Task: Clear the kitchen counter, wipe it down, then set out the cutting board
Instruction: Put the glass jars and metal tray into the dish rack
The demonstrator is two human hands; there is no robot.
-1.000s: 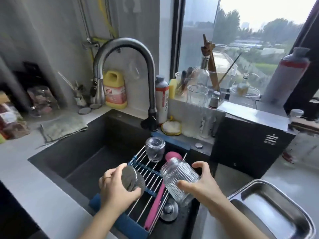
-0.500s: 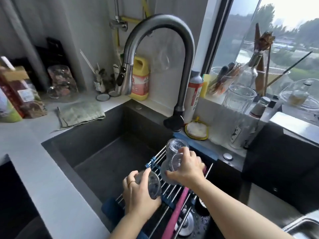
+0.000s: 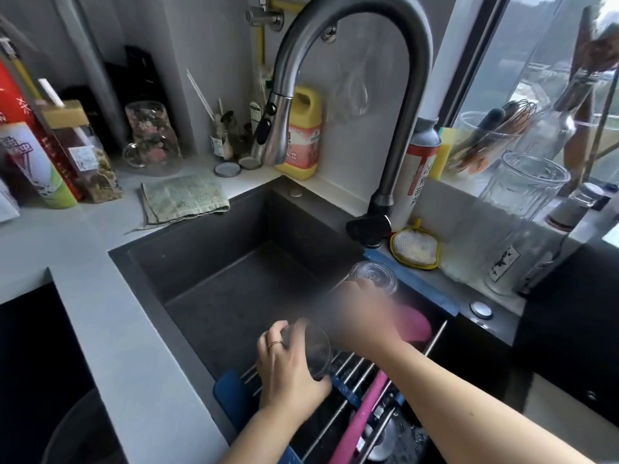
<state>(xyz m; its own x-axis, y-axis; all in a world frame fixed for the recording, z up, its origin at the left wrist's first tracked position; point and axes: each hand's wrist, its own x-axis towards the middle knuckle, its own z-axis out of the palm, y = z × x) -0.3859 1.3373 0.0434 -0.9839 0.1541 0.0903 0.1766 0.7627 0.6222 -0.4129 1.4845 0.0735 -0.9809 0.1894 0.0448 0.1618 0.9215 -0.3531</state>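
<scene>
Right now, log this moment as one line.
left hand: holds glass | right hand: blurred, at upturned glass | place: rack over sink

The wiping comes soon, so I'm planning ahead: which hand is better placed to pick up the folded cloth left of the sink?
Left, probably. The left hand is nearer the cloth, though it holds a glass; the blurred right hand reaches across the rack.
</scene>
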